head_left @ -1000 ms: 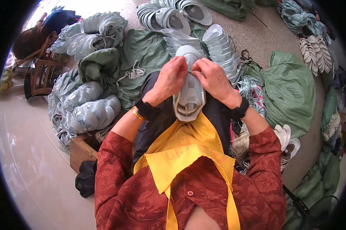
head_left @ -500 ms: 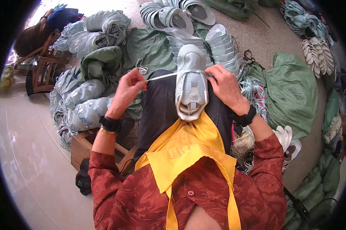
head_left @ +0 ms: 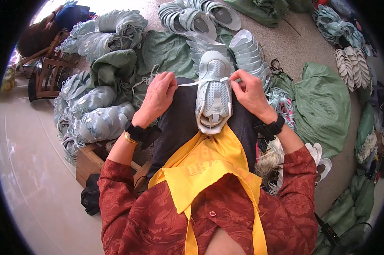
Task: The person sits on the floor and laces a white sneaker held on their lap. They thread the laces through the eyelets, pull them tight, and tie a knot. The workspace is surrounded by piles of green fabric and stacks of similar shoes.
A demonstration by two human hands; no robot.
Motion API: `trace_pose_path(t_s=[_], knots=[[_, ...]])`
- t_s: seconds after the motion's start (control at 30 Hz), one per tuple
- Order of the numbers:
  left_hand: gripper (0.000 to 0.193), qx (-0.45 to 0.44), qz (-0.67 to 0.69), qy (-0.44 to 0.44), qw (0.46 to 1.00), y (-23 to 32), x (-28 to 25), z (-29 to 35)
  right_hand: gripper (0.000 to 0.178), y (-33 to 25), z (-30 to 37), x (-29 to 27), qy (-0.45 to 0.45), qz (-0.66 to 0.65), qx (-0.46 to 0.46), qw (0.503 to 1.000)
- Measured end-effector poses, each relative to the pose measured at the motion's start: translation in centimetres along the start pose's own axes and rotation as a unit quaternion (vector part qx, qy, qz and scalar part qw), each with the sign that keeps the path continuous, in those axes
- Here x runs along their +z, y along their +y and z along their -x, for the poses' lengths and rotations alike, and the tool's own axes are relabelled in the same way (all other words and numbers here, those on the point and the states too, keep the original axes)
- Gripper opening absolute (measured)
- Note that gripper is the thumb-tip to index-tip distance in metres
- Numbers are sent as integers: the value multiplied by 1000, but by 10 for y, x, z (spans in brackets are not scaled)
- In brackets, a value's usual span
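A pale mint shoe upper (head_left: pixel 214 95) rests across my lap, its toe pointing away and its heel toward me. A flat, pale shoelace (head_left: pixel 188 84) crosses over it and runs out to the left. My left hand (head_left: pixel 160 92), fingers closed, grips the lace a short way from the upper's left side. At the right edge of the upper, my right hand (head_left: pixel 247 93) pinches with thumb and forefinger where the lace reaches that side. The lace between its fingertips is mostly hidden. A yellow apron (head_left: pixel 217 157) lies under the heel.
Bundles of nested pale uppers (head_left: pixel 102 114) lie left, with more stacked uppers (head_left: pixel 247 51) ahead. A green sack (head_left: pixel 321 108) bulges at right beside bunched laces (head_left: pixel 281 102). A wooden box (head_left: pixel 90 163) stands by my left arm, and a wooden stool (head_left: pixel 51 78) farther left.
My left hand has come right and closer to the upper, its fingers now curled in over the lace. The free stretch of lace is shorter. My right hand stays at the upper's right edge.
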State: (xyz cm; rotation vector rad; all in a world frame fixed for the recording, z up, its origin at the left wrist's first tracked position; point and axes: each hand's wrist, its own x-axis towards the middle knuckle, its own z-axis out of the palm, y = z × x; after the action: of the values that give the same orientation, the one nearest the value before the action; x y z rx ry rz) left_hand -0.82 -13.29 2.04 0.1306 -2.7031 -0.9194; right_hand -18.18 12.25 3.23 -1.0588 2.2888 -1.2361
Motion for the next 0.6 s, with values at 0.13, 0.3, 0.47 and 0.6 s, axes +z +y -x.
trace_pose_path(t_s=[0.13,0.3,0.47,0.6], knots=[[15,14,-21,5,1000,4,-6,-1,8,-6,0,-13,-54,-171,138,974],[13,-41,10,-53,998,18,-23,-8,11,-2,11,-28,-42,78,-55,995],[12,-7,-43,-51,998,13,-23,-3,10,6,29,-44,-7,109,-86,990],[10,0,-112,-32,993,0,-27,5,10,23,43,-63,16,128,-50,990]])
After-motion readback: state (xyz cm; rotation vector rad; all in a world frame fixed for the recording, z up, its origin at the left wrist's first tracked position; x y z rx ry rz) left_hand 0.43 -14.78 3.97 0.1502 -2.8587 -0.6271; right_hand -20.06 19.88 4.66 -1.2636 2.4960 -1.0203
